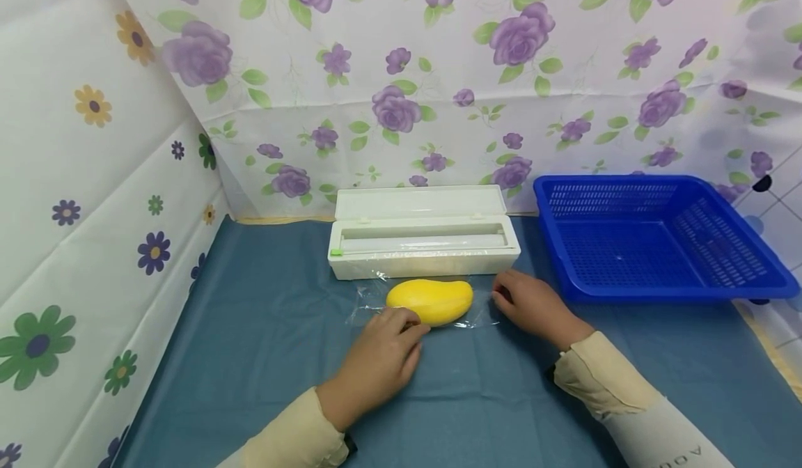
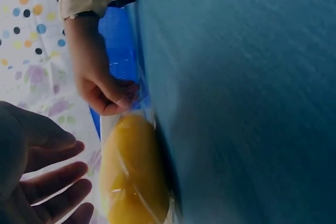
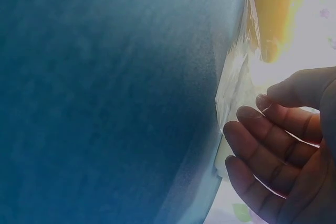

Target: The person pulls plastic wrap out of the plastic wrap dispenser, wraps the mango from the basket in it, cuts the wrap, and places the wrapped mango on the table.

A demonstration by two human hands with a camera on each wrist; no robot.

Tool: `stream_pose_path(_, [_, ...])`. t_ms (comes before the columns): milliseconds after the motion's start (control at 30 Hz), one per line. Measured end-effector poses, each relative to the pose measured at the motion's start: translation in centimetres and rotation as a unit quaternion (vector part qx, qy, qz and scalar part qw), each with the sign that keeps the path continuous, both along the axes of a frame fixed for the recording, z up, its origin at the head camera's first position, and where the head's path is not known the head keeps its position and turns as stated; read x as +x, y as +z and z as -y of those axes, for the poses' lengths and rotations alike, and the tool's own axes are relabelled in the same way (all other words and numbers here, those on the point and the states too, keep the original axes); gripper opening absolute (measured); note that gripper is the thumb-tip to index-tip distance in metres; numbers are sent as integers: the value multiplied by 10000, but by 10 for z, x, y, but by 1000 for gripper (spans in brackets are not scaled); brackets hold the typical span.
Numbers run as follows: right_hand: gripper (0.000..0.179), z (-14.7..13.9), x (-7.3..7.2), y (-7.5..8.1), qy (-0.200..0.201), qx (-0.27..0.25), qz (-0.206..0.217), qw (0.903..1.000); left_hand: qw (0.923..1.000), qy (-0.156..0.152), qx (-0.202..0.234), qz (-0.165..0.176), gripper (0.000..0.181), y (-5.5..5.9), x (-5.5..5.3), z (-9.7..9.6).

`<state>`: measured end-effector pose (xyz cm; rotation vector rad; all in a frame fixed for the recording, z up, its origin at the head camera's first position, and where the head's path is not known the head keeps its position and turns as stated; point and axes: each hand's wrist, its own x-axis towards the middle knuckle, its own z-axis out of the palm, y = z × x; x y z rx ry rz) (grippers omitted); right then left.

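A yellow mango (image 1: 432,301) lies on its side on the blue cloth, with clear cling film (image 1: 366,301) over it and spread out to both sides. My left hand (image 1: 382,360) is at the mango's near left side; in the left wrist view its fingers (image 2: 58,177) are loosely extended and hold nothing. At the film's right end, my right hand (image 1: 532,304) pinches the film's edge between thumb and forefinger, the other fingers (image 3: 262,156) loosely bent. Just behind the mango stands a white cling film dispenser (image 1: 426,262), lid up, its roll visible inside.
A blue plastic basket (image 1: 677,290) stands to the right of the dispenser, near my right hand. Flowered sheets (image 1: 438,141) hang behind and at the left of the blue cloth (image 1: 263,356).
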<state>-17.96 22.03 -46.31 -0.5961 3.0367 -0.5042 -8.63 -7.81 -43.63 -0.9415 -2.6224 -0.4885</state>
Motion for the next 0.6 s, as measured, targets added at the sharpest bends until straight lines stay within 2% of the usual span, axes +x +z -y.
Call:
stream_pose_path(200, [5, -1, 1, 0, 32, -44, 4, 10000, 9995, 193, -256, 4, 31, -8, -3, -6])
stream_pose_path(433, [4, -2, 2, 0, 58, -138, -52, 9999, 9986, 416, -326, -12, 37, -14, -10, -8])
stream_pose_path(600, [22, -2, 6, 4, -48, -254, -132, 9996, 9983, 469, -356, -7, 41, -15, -12, -9])
